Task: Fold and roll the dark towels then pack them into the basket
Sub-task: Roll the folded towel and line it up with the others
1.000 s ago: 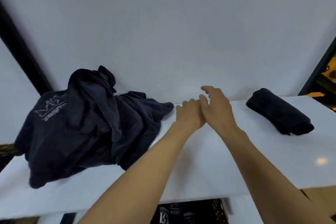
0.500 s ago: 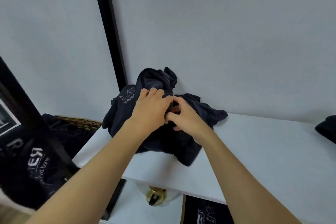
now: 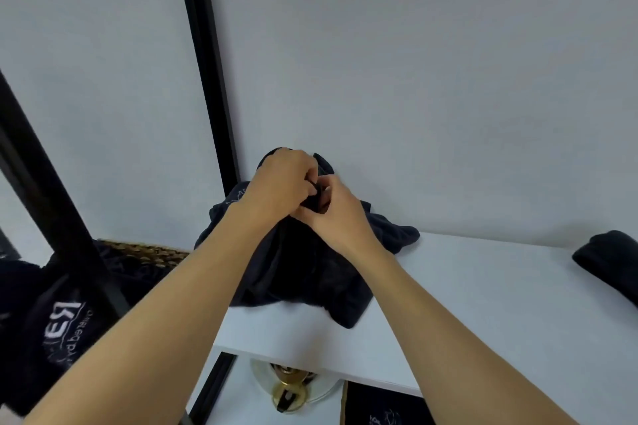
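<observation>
We see the dark towel heap (image 3: 303, 272) slumped at the desk's (image 3: 483, 304) back-left corner, against the wall. The left hand (image 3: 281, 183) and right hand (image 3: 336, 214) meet at its peak, fingers curled, pinching one fold between them. The cloth hangs below both hands equally, so we judge the lift goes straight up, with the basket (image 3: 145, 250) off the left edge.

One view only: a wide-angle camera worn on the head. It faces forward and down, near the white tabletop (image 3: 483, 304), over its left end toward the wall (image 3: 414, 62). The left hand (image 3: 279, 183) and right hand (image 3: 333, 214) sit mid-frame.
</observation>
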